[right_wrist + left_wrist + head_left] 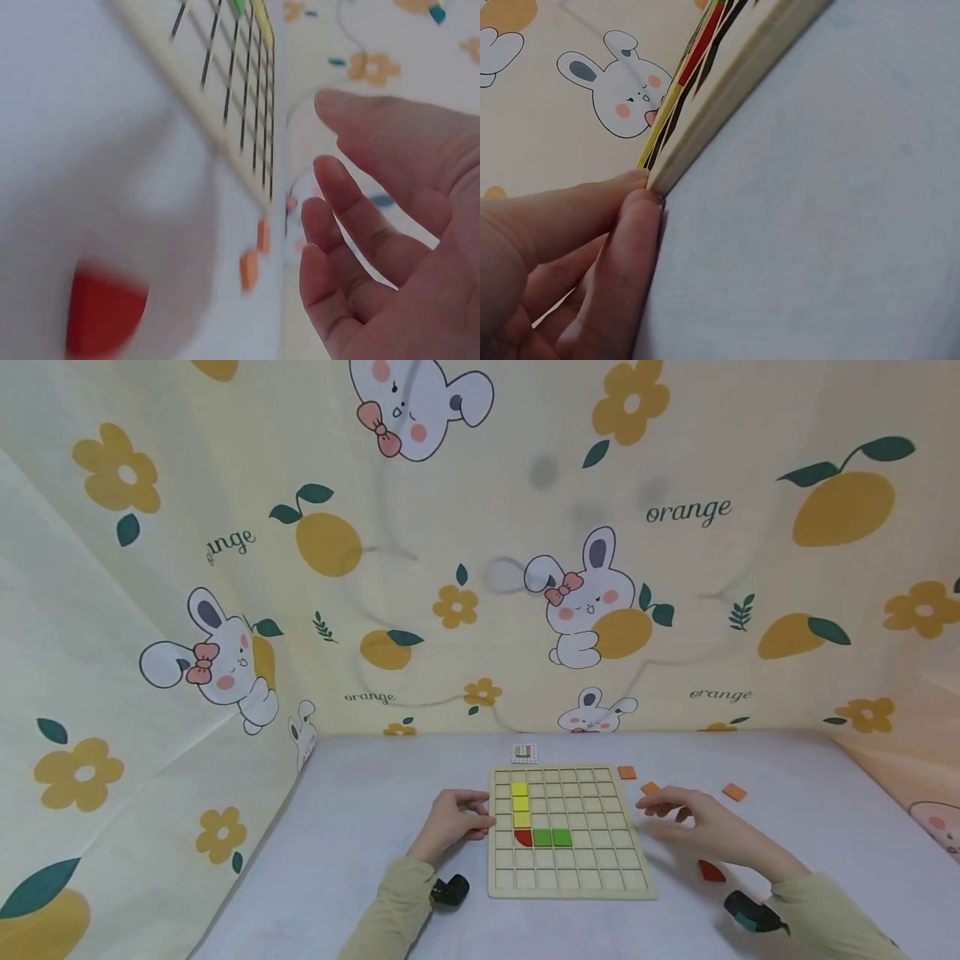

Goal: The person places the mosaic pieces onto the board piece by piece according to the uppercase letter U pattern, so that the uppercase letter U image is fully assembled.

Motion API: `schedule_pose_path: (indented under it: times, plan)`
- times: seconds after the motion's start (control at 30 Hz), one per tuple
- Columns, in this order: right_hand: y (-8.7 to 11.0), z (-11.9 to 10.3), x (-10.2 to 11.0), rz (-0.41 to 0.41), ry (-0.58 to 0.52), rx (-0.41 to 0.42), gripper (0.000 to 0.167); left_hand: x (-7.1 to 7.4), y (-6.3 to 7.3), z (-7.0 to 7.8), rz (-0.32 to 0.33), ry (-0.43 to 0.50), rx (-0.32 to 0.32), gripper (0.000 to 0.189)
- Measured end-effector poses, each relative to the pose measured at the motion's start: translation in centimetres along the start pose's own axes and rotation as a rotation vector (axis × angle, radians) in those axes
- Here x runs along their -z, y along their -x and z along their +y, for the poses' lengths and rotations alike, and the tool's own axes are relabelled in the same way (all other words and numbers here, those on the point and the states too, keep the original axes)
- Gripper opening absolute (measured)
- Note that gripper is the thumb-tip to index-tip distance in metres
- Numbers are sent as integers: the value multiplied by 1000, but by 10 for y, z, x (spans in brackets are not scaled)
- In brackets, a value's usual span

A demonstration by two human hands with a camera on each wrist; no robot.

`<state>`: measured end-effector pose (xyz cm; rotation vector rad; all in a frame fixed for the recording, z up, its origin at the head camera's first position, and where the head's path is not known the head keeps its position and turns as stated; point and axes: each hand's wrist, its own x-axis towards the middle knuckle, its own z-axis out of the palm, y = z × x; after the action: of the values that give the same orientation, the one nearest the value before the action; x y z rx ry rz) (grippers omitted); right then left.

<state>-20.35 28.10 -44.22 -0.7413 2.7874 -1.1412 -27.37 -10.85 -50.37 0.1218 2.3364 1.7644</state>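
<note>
A light wooden grid board lies flat on the table. Three yellow square tiles form a column on it, a red quarter-round tile sits below them, and two green square tiles follow to its right. With thumb and finger my left hand holds the board's left edge; the left wrist view shows the fingertips at that edge. My right hand hovers just right of the board, fingers loosely bent. Between those fingers nothing is held in the right wrist view.
Three orange square tiles lie beyond and right of the board, one partly behind my right hand. A loose red quarter-round tile lies below that hand. A small patterned card sits behind the board. Printed cloth hangs behind the table.
</note>
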Motion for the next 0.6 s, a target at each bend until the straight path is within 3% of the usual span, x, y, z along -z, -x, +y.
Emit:
schedule_pose_path:
  times: [0.27,0.43,0.6]
  plan:
    - [34,25,22,-88,-84,-89,38,0,0,-1,-5,2,-10,46]
    - [48,35,25,-175,-126,-138,37,0,1,0,-3,3,-10,46]
    - [56,41,25,-199,-123,-162,39,-1,2,1,1,3,-7,46]
